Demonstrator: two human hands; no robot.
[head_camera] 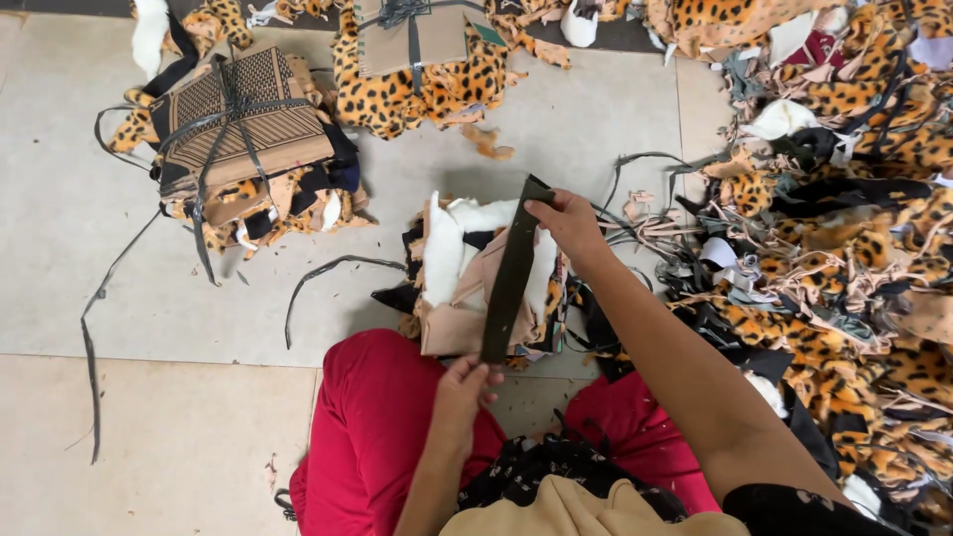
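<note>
Head view, looking down on a person seated on a pale tiled floor [119, 248] in red trousers [372, 427].

Step in hand: a dark olive flat fabric strap [511, 273] is held taut between both hands, running from far right to near left directly over a small stack of cream, tan and black fabric offcuts [452, 273] that lies on the floor just beyond the knees. This appears to be the binding stage, the strap being laid across the stack. To judge from the frame, the next move calls for the strap to stay centred on the stack and under tension while its ends are brought round.

Fingers: the right hand [571, 223] pinches the far end of the strap, fingers closed on it. The left hand [462, 387] grips the near end, fingers curled shut around it.

Surroundings: at far left, a bundle of patterned brown fabric already tied with dark straps [243, 129]; at far centre, a tied bundle of leopard-print fabric [417, 69]; along the right, a loose heap of leopard-print and black scraps [844, 228]. Loose dark strips [94, 347] lie on the floor at left.
</note>
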